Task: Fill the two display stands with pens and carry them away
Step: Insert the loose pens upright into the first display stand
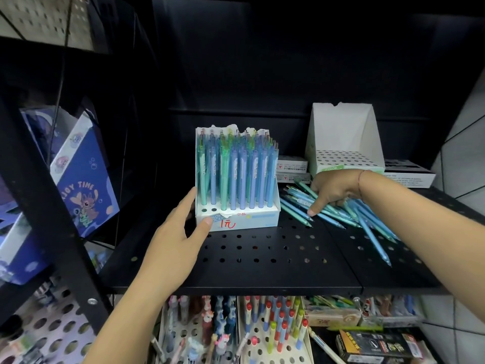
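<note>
Dim, dark backdrop; blurred, warped edges

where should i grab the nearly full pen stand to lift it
Grip the low white base of the pen stand by its two side walls, coming in from left and right. The pens only stand in holes, probably loose, and the back panel is thin, torn card. The left hand touches the base's left side.

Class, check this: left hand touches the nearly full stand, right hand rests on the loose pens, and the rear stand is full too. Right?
No: the head view shows the rear stand empty, holes bare. The left hand and right hand are as stated.
</note>
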Action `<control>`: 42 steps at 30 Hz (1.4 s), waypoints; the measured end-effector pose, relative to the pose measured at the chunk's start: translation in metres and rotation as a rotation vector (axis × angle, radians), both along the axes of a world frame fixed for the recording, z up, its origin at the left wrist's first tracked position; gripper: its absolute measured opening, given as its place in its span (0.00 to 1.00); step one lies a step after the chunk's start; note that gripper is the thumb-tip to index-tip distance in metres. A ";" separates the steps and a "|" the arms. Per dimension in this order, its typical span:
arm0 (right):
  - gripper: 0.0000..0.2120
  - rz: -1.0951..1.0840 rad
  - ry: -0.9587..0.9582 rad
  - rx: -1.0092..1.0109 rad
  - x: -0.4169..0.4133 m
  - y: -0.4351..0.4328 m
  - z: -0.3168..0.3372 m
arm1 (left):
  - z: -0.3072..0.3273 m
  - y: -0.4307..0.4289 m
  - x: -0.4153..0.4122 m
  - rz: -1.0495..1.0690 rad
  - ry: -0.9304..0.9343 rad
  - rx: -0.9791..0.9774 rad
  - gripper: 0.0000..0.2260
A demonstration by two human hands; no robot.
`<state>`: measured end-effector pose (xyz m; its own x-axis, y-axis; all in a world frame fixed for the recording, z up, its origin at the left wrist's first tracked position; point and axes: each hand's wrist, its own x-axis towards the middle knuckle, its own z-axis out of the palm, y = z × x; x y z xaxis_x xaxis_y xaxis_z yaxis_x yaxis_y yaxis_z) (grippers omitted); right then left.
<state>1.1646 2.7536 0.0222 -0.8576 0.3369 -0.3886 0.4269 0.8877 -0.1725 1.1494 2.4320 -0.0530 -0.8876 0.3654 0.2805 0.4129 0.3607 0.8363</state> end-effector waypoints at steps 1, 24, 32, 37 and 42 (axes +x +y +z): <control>0.20 0.004 0.026 -0.018 -0.001 0.000 -0.002 | 0.000 0.000 0.000 0.000 -0.002 0.000 0.27; 0.05 0.035 0.952 -0.447 0.069 -0.031 -0.014 | 0.002 0.001 0.004 0.027 0.023 -0.028 0.27; 0.06 0.007 0.965 -0.424 0.066 -0.026 -0.022 | 0.002 0.001 0.005 0.034 0.033 -0.027 0.27; 0.13 -0.036 0.931 -0.320 0.058 -0.023 -0.018 | 0.002 0.001 0.005 0.041 0.031 -0.027 0.27; 0.15 -0.059 0.668 -0.200 0.041 -0.011 0.001 | 0.002 0.001 0.005 0.043 0.029 -0.027 0.27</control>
<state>1.2054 2.7427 0.0227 -0.9169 0.3674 0.1561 0.2191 0.7900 -0.5726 1.1545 2.4332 -0.0512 -0.8942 0.3347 0.2974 0.4207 0.4006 0.8140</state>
